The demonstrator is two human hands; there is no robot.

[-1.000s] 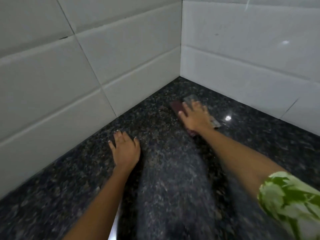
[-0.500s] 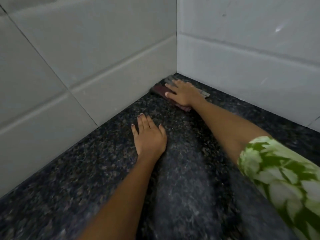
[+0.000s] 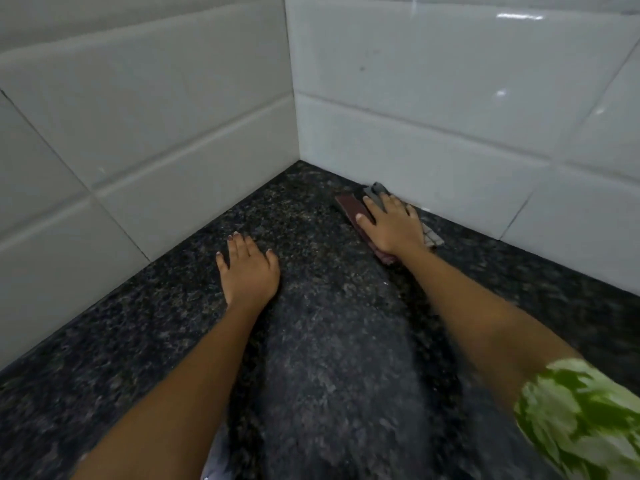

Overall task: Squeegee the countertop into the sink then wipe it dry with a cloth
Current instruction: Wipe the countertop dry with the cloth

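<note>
A folded cloth (image 3: 350, 205), dark red with a grey checked part, lies flat on the dark speckled granite countertop (image 3: 329, 341) against the foot of the right wall. My right hand (image 3: 391, 227) presses down on it with fingers spread, covering most of it. My left hand (image 3: 248, 270) rests palm down on the bare countertop to the left, holding nothing. No squeegee or sink is in view.
White tiled walls (image 3: 173, 133) meet in a corner (image 3: 294, 157) just beyond the hands and close off the counter on the left and the right. My right arm has a green and white patterned sleeve (image 3: 585, 420). A pale edge (image 3: 211, 459) shows at the bottom.
My right hand has slid the cloth from the corner to the right along the foot of the right wall. My left hand has stayed flat on the counter.
</note>
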